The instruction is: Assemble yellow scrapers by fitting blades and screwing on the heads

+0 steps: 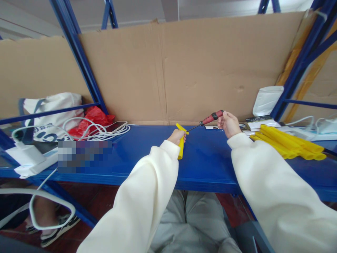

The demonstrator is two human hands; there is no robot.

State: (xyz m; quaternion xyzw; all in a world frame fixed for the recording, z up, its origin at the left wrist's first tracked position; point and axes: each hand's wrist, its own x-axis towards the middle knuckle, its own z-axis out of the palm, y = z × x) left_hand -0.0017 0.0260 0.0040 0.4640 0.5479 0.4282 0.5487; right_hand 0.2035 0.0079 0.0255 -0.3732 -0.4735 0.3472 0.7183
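My left hand [178,136] is closed around a yellow plastic piece [180,151] with a tube-like lower part and a short crosspiece at its top. In my right hand [228,123] is the end of a screwdriver [210,118] with a red and black handle, pinched between the fingers. Its thin dark shaft slants down to the left, and the tip meets the top of the yellow piece near my left fingers. Whether a screw sits at the tip is too small to see. Both hands are above the blue table [207,165].
Several yellow tubes [292,142] lie stacked at the right, beside a black and white box [262,123] and a white packet [268,100]. White cables [97,130], a red plastic bag [92,119] and a cloth bag [52,112] crowd the left. Cardboard [210,66] walls off the back.
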